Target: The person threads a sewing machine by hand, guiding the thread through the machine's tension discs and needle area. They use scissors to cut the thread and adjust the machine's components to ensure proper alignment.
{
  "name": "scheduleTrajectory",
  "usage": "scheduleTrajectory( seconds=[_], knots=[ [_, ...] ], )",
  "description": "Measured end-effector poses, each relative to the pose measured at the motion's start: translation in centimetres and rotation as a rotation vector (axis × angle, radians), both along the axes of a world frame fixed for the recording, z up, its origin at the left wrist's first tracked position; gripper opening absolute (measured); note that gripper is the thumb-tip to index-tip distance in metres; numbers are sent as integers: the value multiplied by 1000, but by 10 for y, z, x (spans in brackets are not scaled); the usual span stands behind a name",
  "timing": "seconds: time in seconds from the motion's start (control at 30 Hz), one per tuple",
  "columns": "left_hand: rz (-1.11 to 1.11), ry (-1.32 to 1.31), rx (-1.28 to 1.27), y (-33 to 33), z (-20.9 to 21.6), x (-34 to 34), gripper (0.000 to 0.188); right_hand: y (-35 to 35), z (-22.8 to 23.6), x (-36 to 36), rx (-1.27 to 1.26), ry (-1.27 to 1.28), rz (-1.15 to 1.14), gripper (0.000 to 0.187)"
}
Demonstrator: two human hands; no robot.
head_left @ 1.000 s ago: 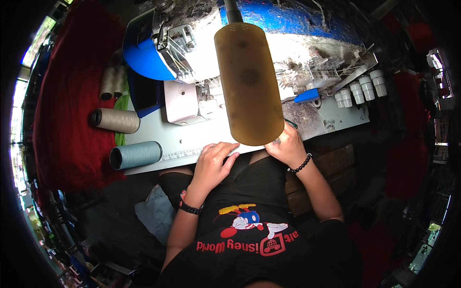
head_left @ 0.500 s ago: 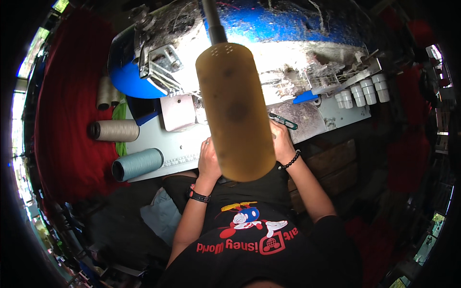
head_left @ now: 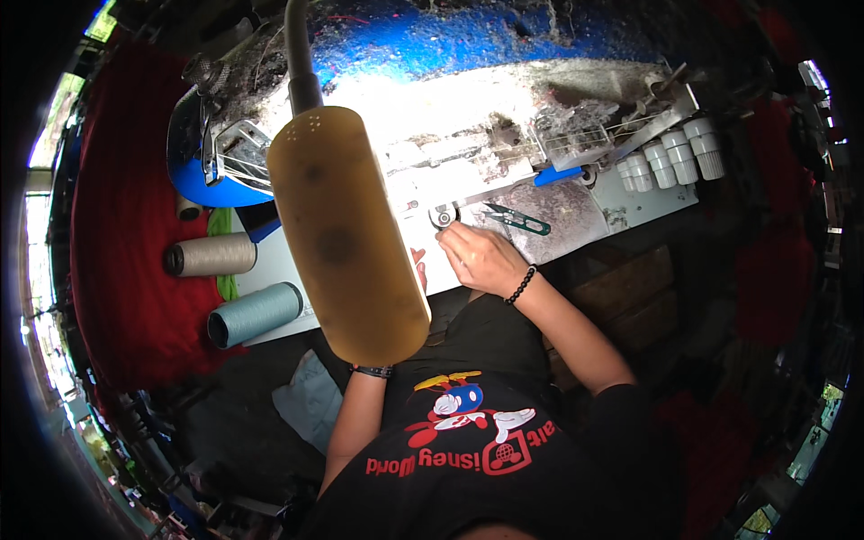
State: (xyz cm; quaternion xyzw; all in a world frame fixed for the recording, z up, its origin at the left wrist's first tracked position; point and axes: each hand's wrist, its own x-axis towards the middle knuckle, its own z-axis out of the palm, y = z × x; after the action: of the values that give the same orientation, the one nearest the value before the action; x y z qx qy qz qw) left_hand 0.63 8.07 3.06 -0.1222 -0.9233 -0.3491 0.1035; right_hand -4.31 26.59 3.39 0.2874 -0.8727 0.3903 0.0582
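Right hand (head_left: pixel 481 259), fingers curled loosely and clasping nothing, touches the round metal part (head_left: pixel 442 217) at its 11 o'clock; left hand (head_left: pixel 419 270) mostly hidden, grip undeterminable.

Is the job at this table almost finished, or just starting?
It looks early. Done: thread cones and snips are laid out on the table. In hand: the right hand fingers a small round metal part; the left hand is mostly hidden behind the lamp. Left: no finished piece shows, and the snips lie untouched.
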Motion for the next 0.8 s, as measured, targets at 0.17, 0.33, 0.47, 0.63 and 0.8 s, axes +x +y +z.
scheduleTrajectory(
  seconds=[0.17,0.33,0.47,0.63,0.8],
  knots=[
    [1,-3,9,1,-9,-4,24,10,12,3,-211,-127,-80,8],
    [-2,-20,-17,2,-4,-6,24,-3,-9,15,-161,30,-135,15],
    [-9,-18,19,2,-9,-6,24,-9,1,12,-153,48,-166,17],
    [131,-202,691,13,-16,-1,24,-20,-6,14,-191,28,-254,16],
    [-22,57,-69,4,2,-8,25,-24,-10,19,-196,61,-295,16]
  ],
)
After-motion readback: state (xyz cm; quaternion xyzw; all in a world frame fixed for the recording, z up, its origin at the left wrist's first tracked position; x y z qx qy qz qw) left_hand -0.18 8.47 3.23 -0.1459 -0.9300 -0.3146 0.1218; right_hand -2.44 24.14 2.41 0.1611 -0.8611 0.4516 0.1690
